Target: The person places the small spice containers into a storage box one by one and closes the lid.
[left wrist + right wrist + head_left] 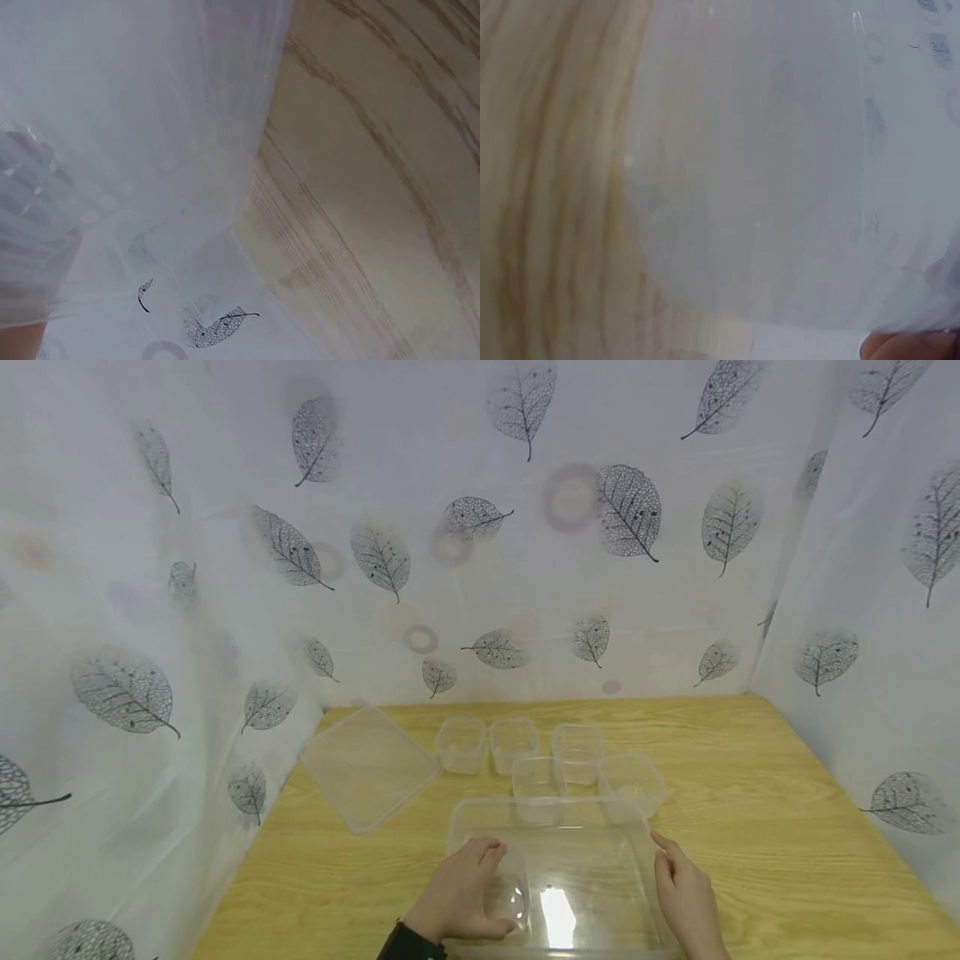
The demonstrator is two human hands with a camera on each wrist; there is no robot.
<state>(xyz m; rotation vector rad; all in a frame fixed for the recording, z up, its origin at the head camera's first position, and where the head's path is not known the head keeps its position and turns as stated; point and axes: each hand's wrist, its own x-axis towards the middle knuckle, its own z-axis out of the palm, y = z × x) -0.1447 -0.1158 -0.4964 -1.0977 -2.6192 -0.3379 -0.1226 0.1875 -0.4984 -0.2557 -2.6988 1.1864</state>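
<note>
A large clear plastic box (592, 868) stands on the table at the front, its rim toward the top. My left hand (467, 889) holds a small clear plastic container (516, 893) at the box's left side, fingers and thumb spread around it. At the right rim of the large box, my right hand (686, 889) grips the edge with thumb and forefinger; its other fingers are hidden. The right wrist view shows the box's cloudy wall (750, 165) and a fingertip (907, 345) at the rim. Clear plastic (150, 97) fills much of the left wrist view.
Several small clear containers (461, 745) stand behind the large box, two of them close to its far rim. A flat clear lid (369, 768) lies at the back left of the wooden table (757, 810). Leaf-printed curtains (480, 585) enclose the back and sides.
</note>
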